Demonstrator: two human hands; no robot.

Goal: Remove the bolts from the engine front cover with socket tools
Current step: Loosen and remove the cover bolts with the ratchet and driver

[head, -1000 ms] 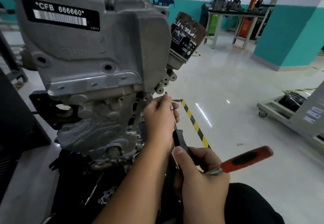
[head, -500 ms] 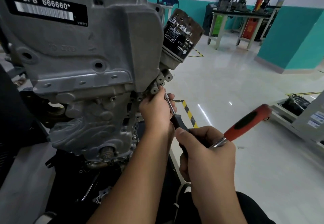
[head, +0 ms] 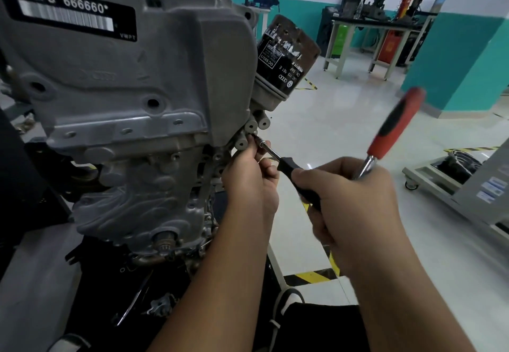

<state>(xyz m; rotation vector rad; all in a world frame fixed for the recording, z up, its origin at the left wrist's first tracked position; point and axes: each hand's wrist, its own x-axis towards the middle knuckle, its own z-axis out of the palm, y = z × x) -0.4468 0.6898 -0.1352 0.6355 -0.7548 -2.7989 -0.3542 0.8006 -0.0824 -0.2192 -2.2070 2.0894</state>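
— Where's the bolt?

— At the cover's (head: 132, 81) right edge, under the filter (head: 286, 62). The left hand (head: 250, 178) pinches the driver's (head: 292, 175) tip there; the bolt itself is hidden.

— And the right hand (head: 355, 203)?

— It grips the driver's black handle and a ratchet (head: 394, 125) together (red grip sticking up).

— Risk?

— That awkward double grip could tilt the bit, so it slips off or rounds the head.

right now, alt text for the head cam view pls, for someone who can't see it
A person's left hand steadies the tip of a black-handled driver at the right edge of a grey engine front cover. Their right hand grips the driver plus a red-handled ratchet. A black oil filter sits above.
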